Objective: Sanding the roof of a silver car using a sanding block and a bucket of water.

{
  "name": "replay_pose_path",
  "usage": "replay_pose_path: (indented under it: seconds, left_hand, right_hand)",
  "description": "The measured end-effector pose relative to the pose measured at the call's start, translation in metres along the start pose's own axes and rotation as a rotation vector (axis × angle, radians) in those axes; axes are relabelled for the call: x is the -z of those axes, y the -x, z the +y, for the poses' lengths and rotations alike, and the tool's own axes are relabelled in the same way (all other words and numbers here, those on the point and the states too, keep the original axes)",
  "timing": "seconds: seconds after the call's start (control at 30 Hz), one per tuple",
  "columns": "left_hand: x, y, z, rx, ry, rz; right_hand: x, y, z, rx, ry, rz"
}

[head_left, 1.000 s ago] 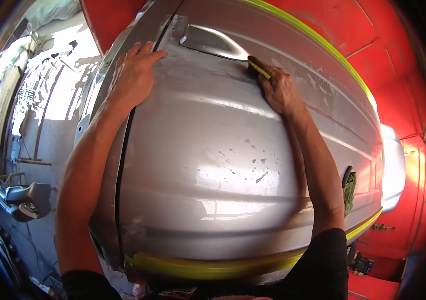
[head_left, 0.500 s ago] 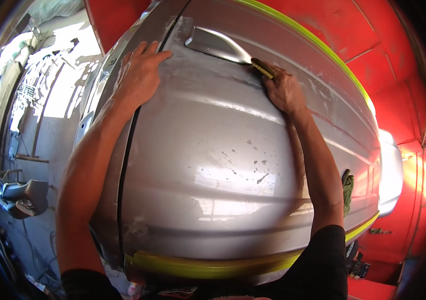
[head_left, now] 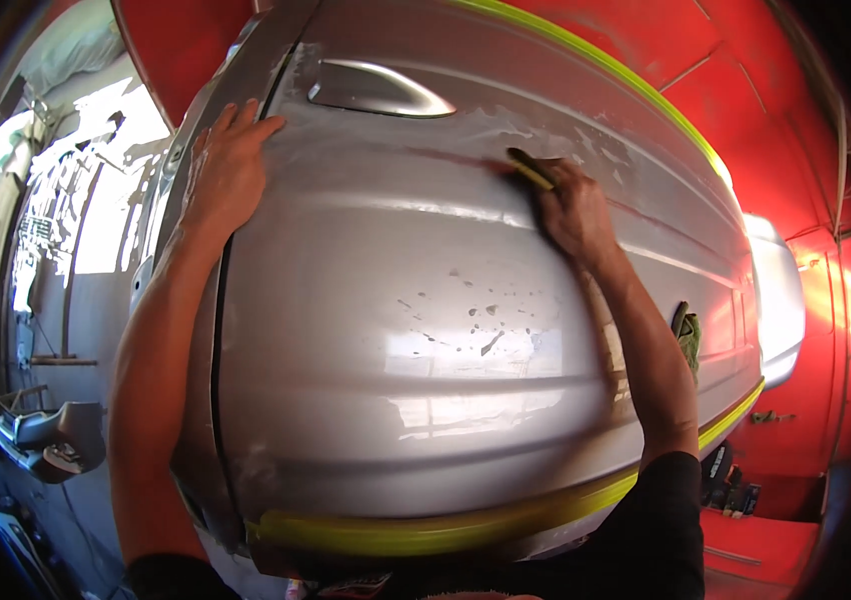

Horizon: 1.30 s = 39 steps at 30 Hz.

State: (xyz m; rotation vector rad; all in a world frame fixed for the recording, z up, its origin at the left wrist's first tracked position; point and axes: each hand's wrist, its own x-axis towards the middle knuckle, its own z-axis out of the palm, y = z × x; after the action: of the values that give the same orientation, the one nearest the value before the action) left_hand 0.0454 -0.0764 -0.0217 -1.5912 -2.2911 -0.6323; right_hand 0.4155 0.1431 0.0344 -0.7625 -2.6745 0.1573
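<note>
**Head view: door panel being worked below the handle**

Head view, far left: a bright workshop area is seen, with a grey part (head_left: 46, 435) lying low by the floor. Detail there is washed out.

Next, the left hand (head_left: 226, 175) is laid flat and open on the silver door (head_left: 426, 340), fingers spread beside the dark door gap (head_left: 216, 350). Nothing is gripped; the panel is only braced.

Centre top, the door handle (head_left: 378, 90) is seen, with a dull, scuffed patch (head_left: 506, 125) just beside and below it. Dark flecks (head_left: 466, 310) are scattered lower on the panel.

Right of centre, the right hand (head_left: 571, 210) is clenched around a small yellow-edged tool (head_left: 531, 168), its tip pressed against the door at the lower edge of the scuffed patch. Whether it is a spreader or a sanding block cannot be told.

Yellow-green masking tape (head_left: 426, 530) is run along the lower and upper panel edges. Far right, a red wall (head_left: 806, 420) is seen.

Step judged in hand: surface preparation along the crease under the handle. The next stroke would call for even pressure, the tool kept flat, the left hand held steady.
</note>
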Motion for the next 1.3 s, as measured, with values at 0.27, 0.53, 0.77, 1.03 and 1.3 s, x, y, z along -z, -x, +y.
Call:
replay_pose_path:
  seconds: [0.27,0.53,0.77,1.03,1.3]
  left_hand:
    - [-0.006,0.009,-0.018,0.01,-0.003,0.021]
    - [-0.003,0.0,-0.003,-0.029,-0.024,0.074]
    - [-0.006,0.004,-0.01,-0.034,-0.039,0.071]
    - [-0.005,0.008,-0.017,-0.014,0.001,0.067]
    - [-0.005,0.004,-0.011,-0.016,-0.031,0.008]
  right_hand:
    - [-0.049,-0.034,-0.073,0.304,-0.212,0.019]
    - [0.02,0.036,0.036,0.035,0.022,0.058]
    - [-0.027,-0.026,-0.062,0.154,-0.062,-0.078]
    - [0.026,0.084,-0.019,0.329,0.028,-0.191]
    - [-0.023,0.036,-0.103,0.404,-0.155,-0.214]
